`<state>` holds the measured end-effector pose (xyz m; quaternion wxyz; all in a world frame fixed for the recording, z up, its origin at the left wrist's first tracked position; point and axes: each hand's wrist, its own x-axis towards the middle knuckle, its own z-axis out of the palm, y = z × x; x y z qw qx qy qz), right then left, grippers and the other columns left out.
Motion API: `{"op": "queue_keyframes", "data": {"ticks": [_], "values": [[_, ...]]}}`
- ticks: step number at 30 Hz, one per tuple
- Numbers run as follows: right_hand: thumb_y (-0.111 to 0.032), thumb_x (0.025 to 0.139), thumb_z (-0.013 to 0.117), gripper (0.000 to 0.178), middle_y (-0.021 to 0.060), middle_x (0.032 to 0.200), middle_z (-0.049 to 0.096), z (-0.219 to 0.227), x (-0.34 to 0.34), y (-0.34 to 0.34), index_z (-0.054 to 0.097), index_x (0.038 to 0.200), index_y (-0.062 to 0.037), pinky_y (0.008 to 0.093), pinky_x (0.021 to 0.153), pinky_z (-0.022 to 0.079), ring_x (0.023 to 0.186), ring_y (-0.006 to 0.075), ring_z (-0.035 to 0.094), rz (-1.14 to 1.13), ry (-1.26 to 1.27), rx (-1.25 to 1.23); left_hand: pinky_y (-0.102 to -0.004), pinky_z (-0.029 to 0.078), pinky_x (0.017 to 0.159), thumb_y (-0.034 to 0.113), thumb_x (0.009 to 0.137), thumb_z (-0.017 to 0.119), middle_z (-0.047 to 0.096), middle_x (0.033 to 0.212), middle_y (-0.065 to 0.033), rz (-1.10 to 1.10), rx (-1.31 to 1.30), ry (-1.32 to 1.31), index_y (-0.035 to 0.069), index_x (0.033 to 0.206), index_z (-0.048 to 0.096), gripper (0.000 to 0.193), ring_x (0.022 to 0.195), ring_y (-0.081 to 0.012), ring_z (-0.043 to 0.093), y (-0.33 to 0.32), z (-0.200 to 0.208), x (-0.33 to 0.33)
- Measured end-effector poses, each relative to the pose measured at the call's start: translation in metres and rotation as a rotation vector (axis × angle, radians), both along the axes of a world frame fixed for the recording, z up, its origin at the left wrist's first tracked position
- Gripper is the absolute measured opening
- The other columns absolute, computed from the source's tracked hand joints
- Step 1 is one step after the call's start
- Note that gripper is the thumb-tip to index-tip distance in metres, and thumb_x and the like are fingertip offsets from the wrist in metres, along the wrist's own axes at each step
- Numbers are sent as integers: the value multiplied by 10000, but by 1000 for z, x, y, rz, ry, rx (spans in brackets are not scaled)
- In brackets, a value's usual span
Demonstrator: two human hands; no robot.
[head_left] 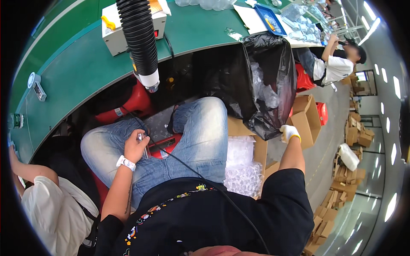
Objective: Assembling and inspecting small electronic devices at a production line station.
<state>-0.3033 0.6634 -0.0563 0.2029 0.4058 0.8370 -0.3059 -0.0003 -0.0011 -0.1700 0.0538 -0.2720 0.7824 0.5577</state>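
Note:
My left hand (136,147) rests on my left thigh, fingers curled around a small slim metallic item (142,138); a white band sits on that wrist. My right hand (289,132), in a white glove, reaches down to my right and touches the lower edge of a black rubbish bag (273,64) filled with clear plastic wrapping. I sit in blue jeans on a red stool (164,145), and a black cable (200,175) runs across my lap.
A green workbench (77,64) curves ahead with a white box (114,36), a black ribbed hose (139,38) and a blue tray (270,19). Open cardboard boxes (305,117) and bagged clear parts (241,168) stand at my right. A person sits at far right, another at lower left.

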Motion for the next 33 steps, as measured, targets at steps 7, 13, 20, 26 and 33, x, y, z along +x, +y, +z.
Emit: {"op": "queue_keyframes", "data": {"ticks": [7,13,20,26,33], "values": [[-164,806,665,170,79,643,450,57,16,73,528,738,-90,392,469,360,513,231,468,-208,185,-59,-327,545,749,239,921,769,716,907,-62,-24,-24,10,72,1194,657,339,787,-161,672,0,-3,-7],[-299,826,750,424,229,1024,737,94,-15,41,735,1137,-12,468,923,535,990,390,699,285,372,780,-409,564,755,362,890,777,739,880,-135,0,-118,86,87,1199,658,430,787,-287,729,0,-6,2],[-477,982,685,611,208,1267,685,11,-44,-134,652,1261,65,442,1031,500,1149,374,655,670,1111,232,-481,560,874,446,883,756,747,1064,-205,-43,-157,-1,78,1268,619,550,1021,-418,713,10,7,-4],[-253,983,734,487,200,1329,644,15,21,-322,591,1333,54,381,1051,513,1220,261,641,1222,348,-5,-488,554,886,427,889,748,742,1072,-200,32,-195,90,74,1244,624,515,1021,-420,706,14,-5,23],[-145,932,722,475,212,1333,627,-5,78,-427,567,1346,27,425,1062,495,1202,337,628,846,1108,-551,-467,560,851,326,879,745,731,1015,-183,68,-222,101,62,1258,597,485,958,-375,716,10,6,8]]}}
